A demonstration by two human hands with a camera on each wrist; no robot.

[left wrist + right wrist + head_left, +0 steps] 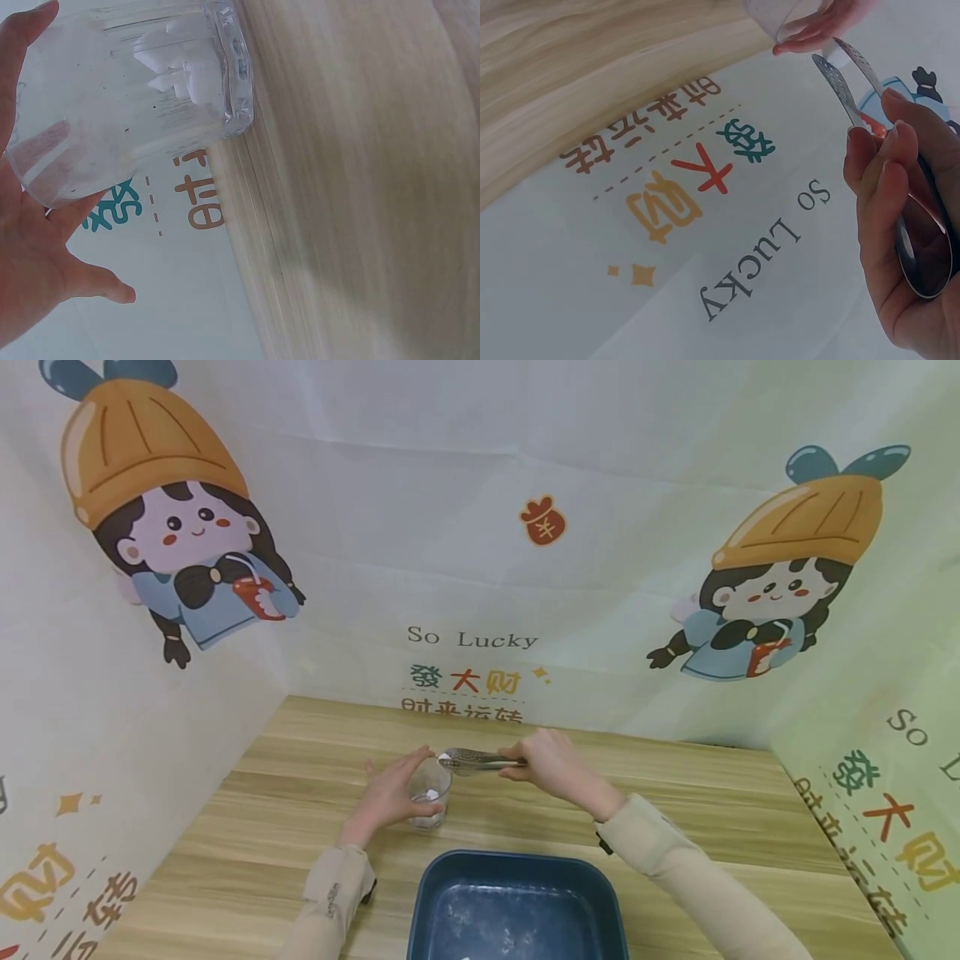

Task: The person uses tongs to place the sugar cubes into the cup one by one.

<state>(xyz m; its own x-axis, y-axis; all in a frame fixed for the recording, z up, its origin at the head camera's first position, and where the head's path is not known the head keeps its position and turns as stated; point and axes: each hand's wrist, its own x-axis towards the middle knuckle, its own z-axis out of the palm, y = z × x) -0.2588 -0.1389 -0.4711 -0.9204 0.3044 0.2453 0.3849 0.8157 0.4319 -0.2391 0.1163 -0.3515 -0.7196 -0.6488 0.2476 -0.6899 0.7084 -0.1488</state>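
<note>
A clear glass [438,814] stands on the wooden table, several white pieces [184,71] lying at its bottom. My left hand [386,797] holds it from the left, thumb on one side and fingers on the other. With my right hand [555,768] I grip metal tongs [472,762] with perforated tips. Between those tips is a small white piece [835,54], right by the glass's rim in the head view. Part of the left hand shows through the clear wall in the left wrist view.
A dark blue rectangular basin [517,860] sits at the table's near side, cut off by the frame, with a bit of something white at its lower edge. Printed cloth walls [615,668] enclose the wooden table [697,827] at the back and sides.
</note>
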